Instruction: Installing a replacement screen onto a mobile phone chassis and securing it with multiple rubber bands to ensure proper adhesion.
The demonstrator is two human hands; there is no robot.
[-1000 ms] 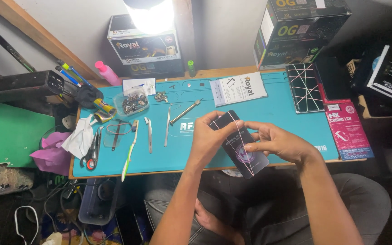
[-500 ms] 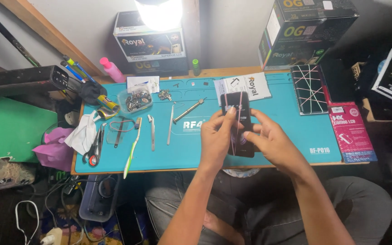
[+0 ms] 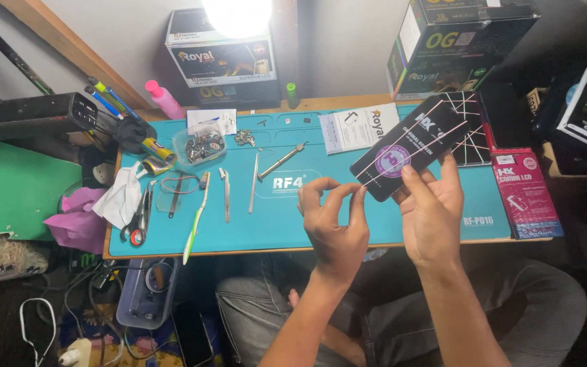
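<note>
My right hand point(image 3: 433, 214) grips the lower end of a black phone screen point(image 3: 409, 144) with a round purple sticker, tilted above the teal work mat point(image 3: 273, 224). Thin white bands point(image 3: 383, 170) run lengthwise across the screen. My left hand point(image 3: 334, 228) is just left of the screen's lower corner, thumb and forefinger pinched on the ends of those bands. Both hands hover over the mat's front right part, above my lap.
Tweezers point(image 3: 225, 194), a metal pry tool point(image 3: 254, 182), a screwdriver point(image 3: 281, 160), a green toothbrush point(image 3: 195, 221), scissors point(image 3: 138, 221) and a clear box of small parts point(image 3: 200, 145) lie on the mat's left half. Another banded black screen point(image 3: 473, 139) and a red package point(image 3: 526, 192) lie right. Cardboard boxes point(image 3: 220, 58) stand behind.
The screen has risen from low over the mat's front edge up and to the right, now tilted. My left hand has come off the screen and holds only the band ends.
</note>
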